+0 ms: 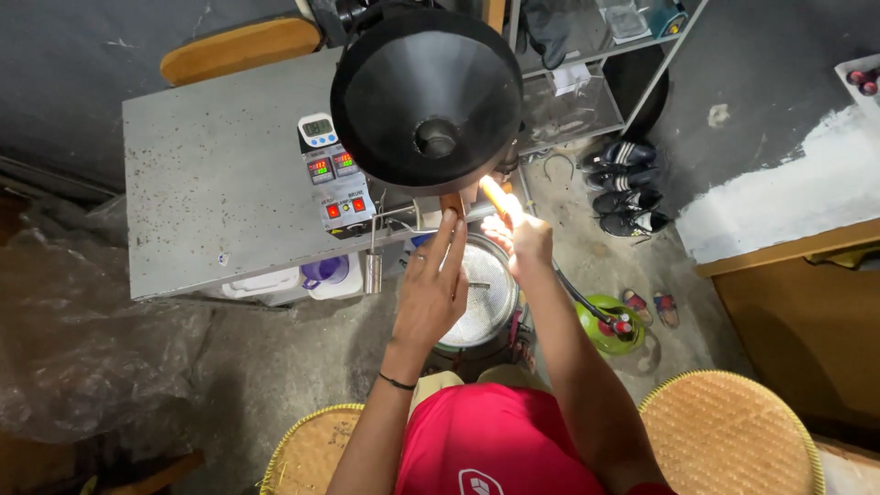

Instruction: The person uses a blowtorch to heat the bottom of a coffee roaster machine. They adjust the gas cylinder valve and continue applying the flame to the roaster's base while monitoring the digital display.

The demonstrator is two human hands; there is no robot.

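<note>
Left hand (431,289) open-fingered on a brown piece (452,203), right hand (524,240) pinching a bright-lit stick (496,194), both under the black funnel (427,96): either could slip into the mesh-topped pot (484,293) below it.

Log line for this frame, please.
left hand: open, beside outlet | right hand: pinching orange strip | black funnel above | mesh strainer below

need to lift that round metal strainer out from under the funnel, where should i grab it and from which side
Probably by the rim of the metal strainer on its near, lower edge, coming in from the person's side. It lies flat and open upward, so the rim is the one graspable edge. The black funnel overhangs its far side, and the left hand and right hand crowd above.
</note>
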